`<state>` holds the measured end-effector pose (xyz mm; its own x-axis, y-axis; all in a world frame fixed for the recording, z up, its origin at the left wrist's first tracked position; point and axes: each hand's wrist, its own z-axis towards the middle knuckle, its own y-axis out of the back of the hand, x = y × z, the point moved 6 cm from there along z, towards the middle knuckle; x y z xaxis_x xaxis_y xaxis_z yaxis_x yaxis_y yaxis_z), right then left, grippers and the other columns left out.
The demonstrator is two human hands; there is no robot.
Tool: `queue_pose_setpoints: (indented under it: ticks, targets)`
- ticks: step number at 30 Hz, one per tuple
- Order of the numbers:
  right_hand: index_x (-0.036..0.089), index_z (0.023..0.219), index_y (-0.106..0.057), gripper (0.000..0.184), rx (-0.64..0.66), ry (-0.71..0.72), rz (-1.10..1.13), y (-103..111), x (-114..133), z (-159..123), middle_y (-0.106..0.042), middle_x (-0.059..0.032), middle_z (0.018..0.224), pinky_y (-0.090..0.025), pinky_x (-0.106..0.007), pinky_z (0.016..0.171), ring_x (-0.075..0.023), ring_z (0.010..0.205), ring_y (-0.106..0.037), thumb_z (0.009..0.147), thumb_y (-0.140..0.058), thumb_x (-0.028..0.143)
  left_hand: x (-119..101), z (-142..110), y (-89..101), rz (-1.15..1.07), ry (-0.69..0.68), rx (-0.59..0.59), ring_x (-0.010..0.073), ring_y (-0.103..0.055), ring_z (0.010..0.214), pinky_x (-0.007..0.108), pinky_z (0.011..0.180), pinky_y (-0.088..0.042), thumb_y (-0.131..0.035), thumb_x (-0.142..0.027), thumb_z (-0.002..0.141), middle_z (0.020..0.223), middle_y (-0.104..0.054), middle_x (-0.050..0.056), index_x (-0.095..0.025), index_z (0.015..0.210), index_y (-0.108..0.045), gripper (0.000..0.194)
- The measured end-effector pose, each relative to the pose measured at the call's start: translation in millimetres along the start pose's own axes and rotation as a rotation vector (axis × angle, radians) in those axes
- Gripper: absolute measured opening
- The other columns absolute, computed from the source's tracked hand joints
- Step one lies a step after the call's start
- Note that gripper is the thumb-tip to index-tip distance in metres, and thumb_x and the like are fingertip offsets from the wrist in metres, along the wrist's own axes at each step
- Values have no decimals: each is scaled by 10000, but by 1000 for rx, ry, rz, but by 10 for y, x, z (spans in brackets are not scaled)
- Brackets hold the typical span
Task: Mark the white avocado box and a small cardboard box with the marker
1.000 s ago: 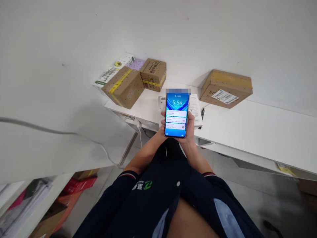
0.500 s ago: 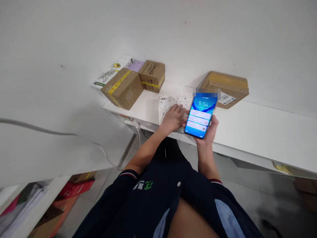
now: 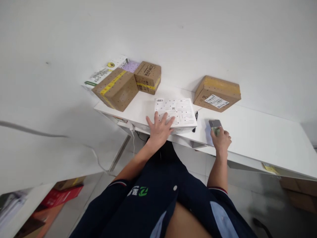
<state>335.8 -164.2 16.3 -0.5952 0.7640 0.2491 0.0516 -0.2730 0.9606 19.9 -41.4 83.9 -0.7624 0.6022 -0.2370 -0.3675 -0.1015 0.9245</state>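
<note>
— What had changed by then?

— The phone (image 3: pixel 215 124) had left the centre of the view. A moment before, both hands held it up with the screen lit; now the right hand (image 3: pixel 221 139) had carried it out to about three o'clock of the white box and lowered it to the white table (image 3: pixel 260 132), face away from the camera. The fingers were still closed around its lower end (whether it already lay flat on the surface, I could not tell).

— And the other hand?

— The left hand (image 3: pixel 159 128) had let go of the phone and lay open, fingers spread, on the near edge of the white box (image 3: pixel 176 111), gripping nothing.

— What lay around them?

— A black pen (image 3: pixel 195 116) just beside the box at three o'clock, between box and phone. A labelled carton (image 3: pixel 217 93) sat at about one o'clock of the box, against the wall, and a cluster of cartons (image 3: pixel 123 84) at ten o'clock.

— Your reading?

— Attention seemed to have passed from the phone to the white box.
</note>
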Motion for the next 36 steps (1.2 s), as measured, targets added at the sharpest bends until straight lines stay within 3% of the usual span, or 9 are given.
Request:
queue_pose_setpoints:
  ticks: [5, 8, 11, 16, 20, 26, 29, 33, 36]
  targets:
    - [247, 1420, -555, 557, 120, 68, -103, -246, 27, 92, -575, -183, 1384, -438, -507, 973, -369, 1187, -552, 919, -576, 488, 191, 142, -76, -34, 158, 68, 551, -192, 1496, 917, 1051, -148, -580, -348, 954, 1630, -395, 58, -404, 1471, -514, 524]
    - [261, 1401, -572, 539, 155, 65, -71, -345, -49, 168, -567, -166, 1408, -424, -516, 1005, -374, 1257, -497, 916, -575, 497, 365, 418, -129, -53, 211, 95, 572, -123, 1502, 884, 1067, -208, -562, -336, 961, 1657, -339, 54, -397, 1488, -502, 534]
    - [230, 1341, -631, 509, 91, 94, -24, -401, -32, 236, -508, -184, 1478, -388, -541, 1040, -394, 1329, -419, 904, -584, 488, 491, 762, -199, -56, 212, 139, 547, -138, 1511, 806, 1118, -250, -522, -353, 979, 1671, -305, 59, -380, 1504, -488, 527]
    - [146, 1296, -655, 475, 0, 312, 163, -568, 453, 147, -658, -195, 1240, -397, -476, 1035, -326, 1159, -545, 944, -493, 421, 442, 1388, -363, -41, 83, 212, 447, -257, 1511, 673, 1209, -222, -500, -358, 993, 1688, -245, 78, -371, 1537, -435, 548]
    - [127, 1358, -617, 527, 0, 377, 118, -733, 836, -75, -659, -220, 1224, -407, -477, 1002, -334, 1116, -559, 951, -500, 442, 396, 1808, -494, -28, 150, 249, 470, -322, 1446, 619, 1124, -390, -544, -342, 968, 1702, -183, 37, -450, 1513, -438, 566]
    - [197, 1331, -658, 454, -41, 342, 67, -825, 976, -282, -570, -209, 1404, -426, -523, 960, -376, 1201, -487, 972, -489, 419, 303, 2275, -688, -37, 140, 183, 433, -419, 1367, 588, 1091, -417, -546, -283, 969, 1622, -319, 89, -458, 1502, -451, 569]
    - [192, 1313, -670, 448, -55, 355, 88, -828, 984, -307, -565, -203, 1410, -414, -537, 985, -374, 1227, -465, 976, -474, 413, 320, 2392, -758, -101, 145, 171, 455, -391, 1393, 619, 1100, -390, -586, -236, 933, 1639, -278, 111, -414, 1506, -464, 612]
    - [187, 1315, -661, 458, -62, 337, 114, -811, 978, -309, -571, -200, 1396, -404, -533, 989, -371, 1231, -455, 966, -466, 411, 480, 2382, -660, -213, 90, 197, 463, -312, 1463, 611, 1162, -317, -663, -350, 871, 1682, -179, 108, -380, 1572, -351, 768]
    - [178, 1330, -649, 478, -51, 328, 119, -811, 980, -311, -579, -194, 1393, -394, -523, 1003, -373, 1239, -450, 966, -451, 416, 911, 2346, -353, -165, 204, 76, 456, -227, 1508, 598, 1202, -243, -615, -573, 853, 1675, -202, 132, -320, 1601, -286, 856]
